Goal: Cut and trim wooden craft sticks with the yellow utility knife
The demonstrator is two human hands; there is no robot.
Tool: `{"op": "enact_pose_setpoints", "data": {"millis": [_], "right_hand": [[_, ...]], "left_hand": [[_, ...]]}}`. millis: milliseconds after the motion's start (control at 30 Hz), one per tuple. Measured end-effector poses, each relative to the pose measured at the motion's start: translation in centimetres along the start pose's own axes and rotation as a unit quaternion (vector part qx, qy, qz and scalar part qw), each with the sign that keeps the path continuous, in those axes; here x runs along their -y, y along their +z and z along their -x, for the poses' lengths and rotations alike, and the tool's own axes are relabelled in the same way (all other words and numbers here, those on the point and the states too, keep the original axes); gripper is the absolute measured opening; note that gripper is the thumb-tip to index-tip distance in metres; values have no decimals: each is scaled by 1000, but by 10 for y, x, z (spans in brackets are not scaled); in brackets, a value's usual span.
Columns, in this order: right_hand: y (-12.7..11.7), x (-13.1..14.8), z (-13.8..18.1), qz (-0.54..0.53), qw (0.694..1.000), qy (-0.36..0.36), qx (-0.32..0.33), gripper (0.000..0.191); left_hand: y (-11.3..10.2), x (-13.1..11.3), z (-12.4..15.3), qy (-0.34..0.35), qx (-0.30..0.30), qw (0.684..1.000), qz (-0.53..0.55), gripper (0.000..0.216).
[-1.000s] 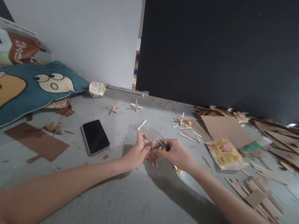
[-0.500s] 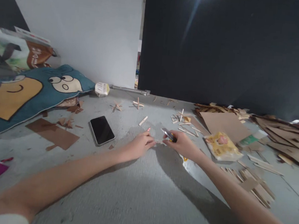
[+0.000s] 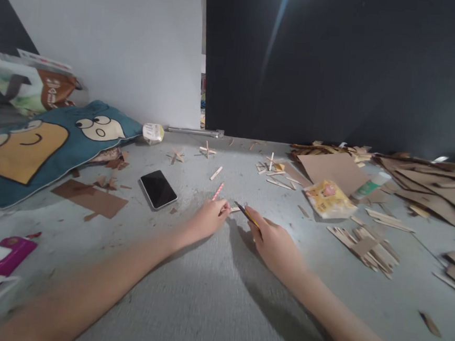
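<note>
My left hand (image 3: 210, 216) is closed at the middle of the grey tabletop (image 3: 186, 293), pinching a short, pale wooden stick (image 3: 234, 209). A thin red-and-white striped rod (image 3: 218, 191) sticks up from behind the same hand; whether the fingers hold it is hidden. In my right hand (image 3: 277, 242) is a utility knife (image 3: 248, 216) with a yellow and dark body. Its blade end points left and away, just over the right end of the wooden stick; I cannot tell whether it touches. Another wooden stick (image 3: 216, 173) lies beyond my hands.
A phone (image 3: 158, 189) and brown cardboard (image 3: 91, 198) lie left. A magenta and white device with a cord (image 3: 3, 263) is at near left. To the right are a yellow packet (image 3: 329, 199), a green-and-white tube (image 3: 371, 186) and bundled wooden sticks (image 3: 363, 248). A teal cushion (image 3: 75, 153) sits far left.
My right hand has turned, so more of the knife's yellow body shows and its tip has come to the stick. More of the striped rod is visible. The camera view has shifted slightly.
</note>
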State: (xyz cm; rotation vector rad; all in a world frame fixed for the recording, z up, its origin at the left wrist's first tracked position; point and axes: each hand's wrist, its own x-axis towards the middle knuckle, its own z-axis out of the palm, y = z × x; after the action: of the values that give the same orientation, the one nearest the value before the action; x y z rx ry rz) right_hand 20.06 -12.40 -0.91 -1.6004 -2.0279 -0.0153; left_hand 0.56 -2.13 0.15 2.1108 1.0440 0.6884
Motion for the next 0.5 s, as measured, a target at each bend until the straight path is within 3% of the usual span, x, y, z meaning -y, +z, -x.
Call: {"op": "enact_pose_setpoints", "data": {"millis": [133, 300, 500], "right_hand": [[9, 11, 8, -34, 999, 2, -41, 45], [13, 17, 9, -132, 990, 35, -41, 49], [6, 23, 10, -114, 993, 32, -25, 52]], "left_hand": [[3, 3, 3, 19, 7, 999, -47, 31], [0, 7, 0, 24, 26, 999, -28, 32], [-1, 10, -3, 28, 45, 998, -41, 34]]}}
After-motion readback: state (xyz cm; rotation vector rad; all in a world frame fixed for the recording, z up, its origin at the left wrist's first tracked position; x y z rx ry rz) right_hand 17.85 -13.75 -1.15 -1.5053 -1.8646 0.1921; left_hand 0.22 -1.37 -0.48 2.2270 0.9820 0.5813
